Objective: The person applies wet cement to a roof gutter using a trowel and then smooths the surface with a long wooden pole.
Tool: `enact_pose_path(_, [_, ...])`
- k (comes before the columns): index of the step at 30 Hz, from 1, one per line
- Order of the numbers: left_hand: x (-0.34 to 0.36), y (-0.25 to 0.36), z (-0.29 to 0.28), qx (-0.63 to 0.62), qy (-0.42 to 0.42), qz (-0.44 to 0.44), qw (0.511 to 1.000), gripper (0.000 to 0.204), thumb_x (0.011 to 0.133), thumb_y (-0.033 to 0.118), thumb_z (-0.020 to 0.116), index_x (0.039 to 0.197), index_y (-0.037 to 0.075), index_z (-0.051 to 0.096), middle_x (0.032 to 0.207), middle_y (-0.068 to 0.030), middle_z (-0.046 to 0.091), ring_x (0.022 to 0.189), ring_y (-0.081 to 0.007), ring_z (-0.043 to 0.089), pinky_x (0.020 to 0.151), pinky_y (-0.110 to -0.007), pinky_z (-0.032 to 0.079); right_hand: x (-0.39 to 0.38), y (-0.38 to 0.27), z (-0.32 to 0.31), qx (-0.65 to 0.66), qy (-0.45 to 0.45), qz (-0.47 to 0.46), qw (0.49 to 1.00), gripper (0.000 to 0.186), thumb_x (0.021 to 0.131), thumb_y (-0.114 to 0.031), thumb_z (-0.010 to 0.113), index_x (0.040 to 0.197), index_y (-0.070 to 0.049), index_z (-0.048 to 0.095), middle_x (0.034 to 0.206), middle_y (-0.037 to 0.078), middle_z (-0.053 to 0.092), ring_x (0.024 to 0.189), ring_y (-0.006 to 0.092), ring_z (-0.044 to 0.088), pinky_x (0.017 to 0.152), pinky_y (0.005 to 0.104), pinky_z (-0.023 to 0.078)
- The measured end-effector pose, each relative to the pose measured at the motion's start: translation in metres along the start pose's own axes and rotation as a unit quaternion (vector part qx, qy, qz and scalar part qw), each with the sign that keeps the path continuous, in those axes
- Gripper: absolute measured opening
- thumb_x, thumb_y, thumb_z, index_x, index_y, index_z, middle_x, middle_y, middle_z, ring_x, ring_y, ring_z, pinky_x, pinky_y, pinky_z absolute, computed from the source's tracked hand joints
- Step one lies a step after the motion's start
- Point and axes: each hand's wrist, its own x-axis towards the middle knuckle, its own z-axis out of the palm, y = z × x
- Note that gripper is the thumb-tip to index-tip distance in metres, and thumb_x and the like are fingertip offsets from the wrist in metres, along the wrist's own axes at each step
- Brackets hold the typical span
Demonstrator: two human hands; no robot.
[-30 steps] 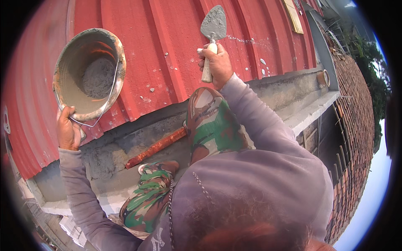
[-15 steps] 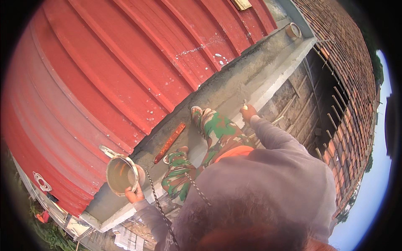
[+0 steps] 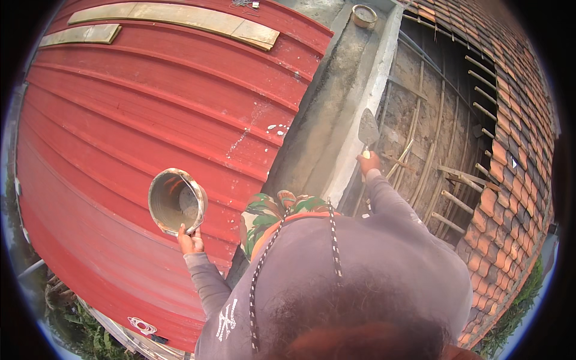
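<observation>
Fingers point(image 3: 182, 230) of left hand point(image 3: 191, 242) pinch bucket point(image 3: 162, 204), now over red roof point(image 3: 120, 120); right hand point(image 3: 369, 163) wraps trowel point(image 3: 367, 135), blade newly visible; both still carried.

No readable text; white print point(image 3: 227, 320) on sweatshirt point(image 3: 384, 255) illegible.

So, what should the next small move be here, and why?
Probably swing the trowel in the right hand inward, toward the bucket in the left hand: the hands are wide apart, and the bucket has grey mix inside, while the trowel shows against the outer edge of the pale ledge, beside the open gap before the roof tiles.
</observation>
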Motion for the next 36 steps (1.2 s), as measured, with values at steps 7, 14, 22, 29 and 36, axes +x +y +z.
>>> enact_pose_path(7, [0.062, -0.067, 0.258, 0.132, -0.076, -0.067, 0.986, 0.046, 0.100, 0.013, 0.060, 0.143, 0.003, 0.045, 0.135, -0.0163, 0.058, 0.121, -0.0319, 0.062, 0.098, -0.054, 0.058, 0.056, 0.083, -0.098, 0.006, 0.092, 0.039, 0.995, 0.041, 0.075, -0.020, 0.082, 0.105, 0.004, 0.068, 0.092, 0.017, 0.073, 0.083, 0.0284, 0.070, 0.080, 0.0403, 0.055])
enact_pose_path(14, [0.073, -0.213, 0.554, 0.260, -0.184, -0.131, 0.939, 0.042, 0.099, 0.009, 0.055, 0.140, 0.004, 0.045, 0.123, -0.0174, 0.067, 0.108, -0.0350, 0.071, 0.091, -0.053, 0.061, 0.000, 0.197, -0.171, 0.192, 0.187, 0.389, 0.881, 0.027, 0.077, -0.012, 0.074, 0.100, 0.001, 0.067, 0.082, 0.013, 0.070, 0.059, 0.0222, 0.064, 0.053, 0.0384, 0.051])
enact_pose_path(22, [0.007, -0.352, 0.863, 0.313, -0.298, -0.199, 0.880, 0.047, 0.096, 0.008, 0.058, 0.139, -0.003, 0.042, 0.131, -0.0224, 0.060, 0.114, -0.0384, 0.067, 0.097, -0.054, 0.060, 0.085, 0.120, -0.150, 0.306, 0.178, 0.472, 0.807, 0.031, 0.076, -0.012, 0.077, 0.101, 0.002, 0.066, 0.082, 0.013, 0.069, 0.059, 0.0232, 0.064, 0.053, 0.0386, 0.051])
enact_pose_path(29, [0.038, -0.457, 1.077, 0.275, -0.309, -0.261, 0.872, 0.040, 0.098, 0.010, 0.055, 0.134, -0.003, 0.046, 0.135, -0.0239, 0.056, 0.122, -0.0389, 0.062, 0.104, -0.053, 0.056, 0.271, 0.057, -0.148, 0.314, 0.131, 0.482, 0.808, 0.035, 0.074, -0.012, 0.079, 0.103, 0.003, 0.066, 0.081, 0.014, 0.068, 0.059, 0.0240, 0.064, 0.053, 0.0388, 0.052])
enact_pose_path(36, [0.081, -0.523, 1.222, 0.289, -0.255, -0.294, 0.875, 0.036, 0.103, 0.015, 0.051, 0.137, 0.003, 0.046, 0.139, -0.0174, 0.057, 0.121, -0.0343, 0.064, 0.103, -0.050, 0.058, 0.522, -0.026, -0.227, 0.245, 0.132, 0.491, 0.825, 0.039, 0.072, -0.012, 0.081, 0.104, 0.004, 0.065, 0.081, 0.014, 0.067, 0.059, 0.0249, 0.064, 0.053, 0.0389, 0.052])
